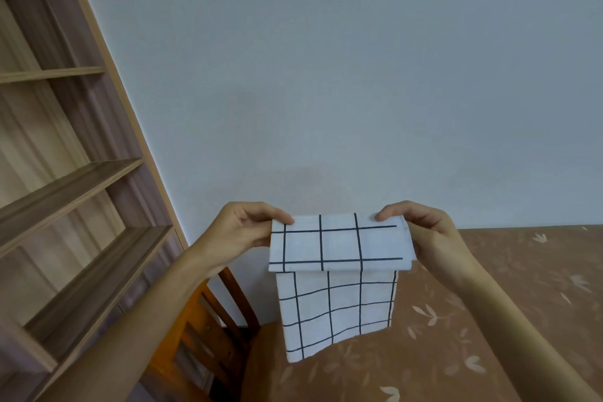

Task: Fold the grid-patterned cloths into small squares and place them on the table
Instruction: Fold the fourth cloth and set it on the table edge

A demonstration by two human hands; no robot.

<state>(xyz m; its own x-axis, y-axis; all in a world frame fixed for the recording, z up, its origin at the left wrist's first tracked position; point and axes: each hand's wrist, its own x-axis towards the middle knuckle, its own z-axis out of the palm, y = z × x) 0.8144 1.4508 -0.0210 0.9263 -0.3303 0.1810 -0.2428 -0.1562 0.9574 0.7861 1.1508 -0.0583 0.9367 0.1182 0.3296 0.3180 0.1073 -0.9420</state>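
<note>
Progress judged partial. Pinched grid-patterned cloth at its top corners with left hand and right hand, aloft over table far left corner; top flap turned over, rest hanging. No finished square seen on table.

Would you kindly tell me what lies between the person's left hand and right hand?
In the head view, the grid-patterned cloth spans the gap: the left hand and right hand each pinch one end of its folded top.
</note>
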